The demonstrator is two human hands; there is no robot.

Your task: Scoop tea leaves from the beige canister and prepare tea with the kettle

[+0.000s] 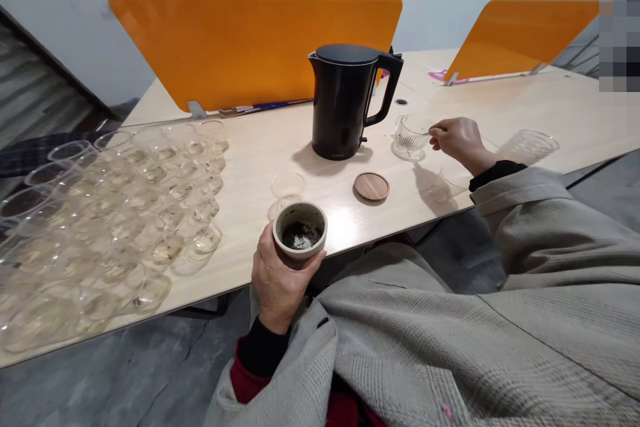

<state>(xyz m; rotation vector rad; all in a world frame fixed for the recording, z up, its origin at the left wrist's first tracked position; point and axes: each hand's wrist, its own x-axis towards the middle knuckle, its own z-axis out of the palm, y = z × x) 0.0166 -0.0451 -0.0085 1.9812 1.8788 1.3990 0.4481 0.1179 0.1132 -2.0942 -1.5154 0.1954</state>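
Observation:
My left hand [277, 280] grips a round beige jar [301, 231] near the table's front edge; dark tea leaves lie inside it. My right hand [457, 140] reaches across the table and pinches something thin at the rim of a ribbed glass pitcher [410, 137]; what it pinches is too small to tell. A black electric kettle [345, 100] stands upright between the two hands, further back. A round wooden lid [371, 186] lies flat in front of the kettle. A small empty glass cup [287, 188] sits just behind the jar.
Several clear glass cups [125, 227] crowd the left part of the light wooden table [260, 153]. Another glass vessel [530, 145] lies at the right, past my wrist. Orange dividers [250, 47] stand along the back. Grey floor shows below the table edge.

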